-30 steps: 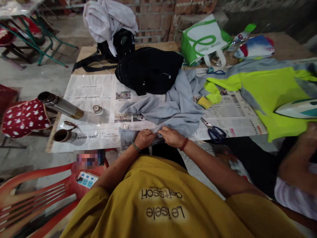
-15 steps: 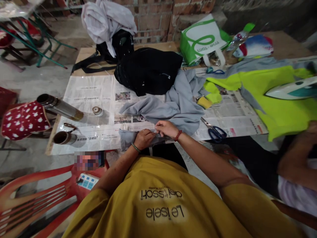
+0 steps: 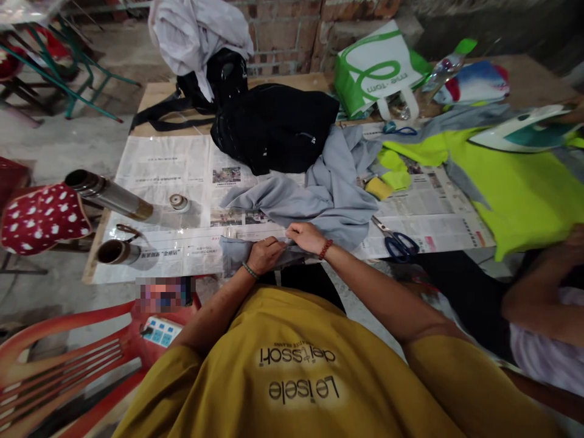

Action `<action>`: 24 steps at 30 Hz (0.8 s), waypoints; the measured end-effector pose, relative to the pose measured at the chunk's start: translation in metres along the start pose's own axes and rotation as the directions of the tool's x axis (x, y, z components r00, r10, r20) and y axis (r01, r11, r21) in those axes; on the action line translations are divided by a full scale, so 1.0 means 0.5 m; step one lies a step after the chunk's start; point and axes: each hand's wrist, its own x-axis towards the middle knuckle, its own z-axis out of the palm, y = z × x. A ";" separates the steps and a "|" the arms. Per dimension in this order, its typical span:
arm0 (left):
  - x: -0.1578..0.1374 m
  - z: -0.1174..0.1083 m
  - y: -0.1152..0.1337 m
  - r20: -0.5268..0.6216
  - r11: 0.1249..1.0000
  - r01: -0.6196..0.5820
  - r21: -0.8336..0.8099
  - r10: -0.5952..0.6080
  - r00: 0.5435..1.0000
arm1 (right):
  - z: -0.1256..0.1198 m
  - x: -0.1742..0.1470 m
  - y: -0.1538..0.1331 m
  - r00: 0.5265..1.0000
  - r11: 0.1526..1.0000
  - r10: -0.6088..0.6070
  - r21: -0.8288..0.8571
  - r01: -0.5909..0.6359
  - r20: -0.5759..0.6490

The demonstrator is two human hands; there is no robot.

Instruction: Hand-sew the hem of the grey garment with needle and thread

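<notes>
A grey garment (image 3: pixel 328 198) lies crumpled on the newspaper, and its edge runs toward me at the table's front. My left hand (image 3: pixel 267 254) is closed on grey cloth there, with a flap of it sticking out to the left. Close beside it, my right hand (image 3: pixel 306 237) is pinched, its fingertips almost meeting the left ones. Whatever sits between the right fingertips is too small to make out. Dark-handled scissors (image 3: pixel 399 243) rest right of my right hand, blades pointing away from me. A yellow piece (image 3: pixel 378 188) lies near the garment's right side.
A black bag (image 3: pixel 278 128) lies behind the garment. On the left stand a metal flask (image 3: pixel 109 194), a cup (image 3: pixel 116 251) and a small lid (image 3: pixel 179 202). At right, another person's hand moves an iron (image 3: pixel 520 131) over a lime-and-grey garment (image 3: pixel 515 188). A red chair (image 3: pixel 68 334) is at lower left.
The iron at right has moved away from me and to the left over the lime garment. My hands stay in nearly the same place and pose.
</notes>
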 end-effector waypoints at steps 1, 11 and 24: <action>0.000 0.000 0.000 -0.004 1.000 0.002 -0.004 -0.002 1.000 | -0.001 0.000 -0.001 1.000 1.000 0.000 0.002 0.000 0.003; -0.003 0.003 -0.008 -0.006 0.986 0.094 -0.134 -0.096 0.995 | 0.007 -0.015 -0.010 0.996 0.999 0.019 -0.052 -0.014 0.091; 0.032 -0.015 -0.026 0.201 0.806 0.397 -0.438 -0.343 0.918 | -0.044 -0.090 0.004 0.716 0.807 -0.591 -0.286 0.517 -0.372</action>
